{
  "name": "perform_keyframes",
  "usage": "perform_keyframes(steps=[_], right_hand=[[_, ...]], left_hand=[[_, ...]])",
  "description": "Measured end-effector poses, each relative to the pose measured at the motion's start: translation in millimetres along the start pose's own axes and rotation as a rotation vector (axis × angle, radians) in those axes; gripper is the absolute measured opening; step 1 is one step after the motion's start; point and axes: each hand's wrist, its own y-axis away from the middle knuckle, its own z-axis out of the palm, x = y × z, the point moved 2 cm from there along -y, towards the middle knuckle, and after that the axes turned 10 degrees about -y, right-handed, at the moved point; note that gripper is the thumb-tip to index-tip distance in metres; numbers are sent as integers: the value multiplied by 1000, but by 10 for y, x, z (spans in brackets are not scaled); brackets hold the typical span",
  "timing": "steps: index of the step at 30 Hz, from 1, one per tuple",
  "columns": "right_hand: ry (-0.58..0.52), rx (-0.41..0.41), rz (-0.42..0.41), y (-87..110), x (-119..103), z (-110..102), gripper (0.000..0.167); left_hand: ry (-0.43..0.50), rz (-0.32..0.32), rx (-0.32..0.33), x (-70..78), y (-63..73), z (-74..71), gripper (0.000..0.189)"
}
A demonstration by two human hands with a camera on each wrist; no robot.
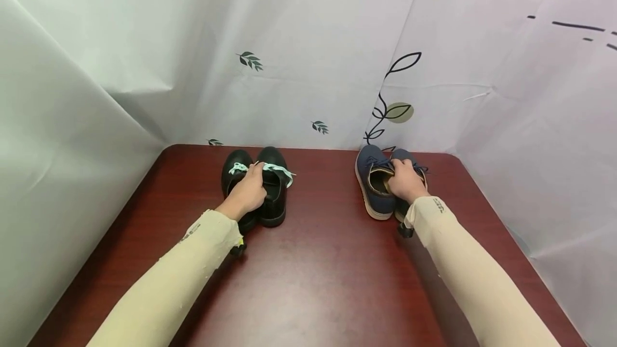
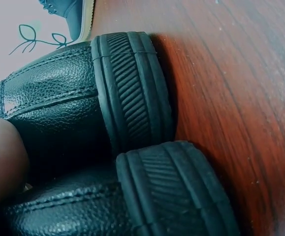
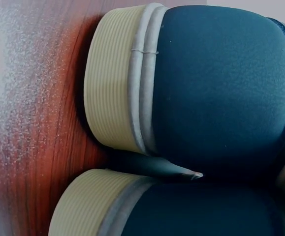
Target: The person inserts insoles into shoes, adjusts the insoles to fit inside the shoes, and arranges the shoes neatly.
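Observation:
A pair of black leather shoes point(image 1: 275, 210) with pale mint laces stands side by side at the back left of the table, toes toward the wall. My left hand point(image 1: 248, 193) reaches over them and grips their adjoining inner sides. In the left wrist view the ribbed black heels point(image 2: 132, 93) rest close together, with part of the hand at the left edge. To the right stand navy lace-up shoes point(image 1: 383, 203) with pale soles, held at the adjoining sides by my right hand point(image 1: 407, 181). Their heels point(image 3: 216, 88) fill the right wrist view; most fingertips are hidden.
The reddish-brown wooden table point(image 1: 318, 266) has rounded back corners. White sheeting point(image 1: 308, 84) with leaf prints hangs behind it and along both sides. A stretch of table separates the two pairs.

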Motion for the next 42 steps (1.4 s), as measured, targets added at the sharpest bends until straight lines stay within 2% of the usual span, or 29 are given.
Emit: perform_keyframes(steps=[13, 21, 25, 34, 42], right_hand=[[-39, 28, 12, -41, -72, -21, 71], [-17, 10, 28, -16, 12, 4, 73], [-27, 1, 19, -6, 5, 23, 74], [-54, -18, 1, -4, -206, 191, 75], [-72, 11, 52, 58, -489, 383, 71]], left_hand=[[-10, -28, 19, 31, -63, -52, 71], [-12, -49, -10, 100, -70, 44, 71], [-22, -68, -5, 133, -90, 83, 72], [-25, -94, -10, 189, -105, 121, 73], [-16, -85, -5, 323, -127, 149, 73]])
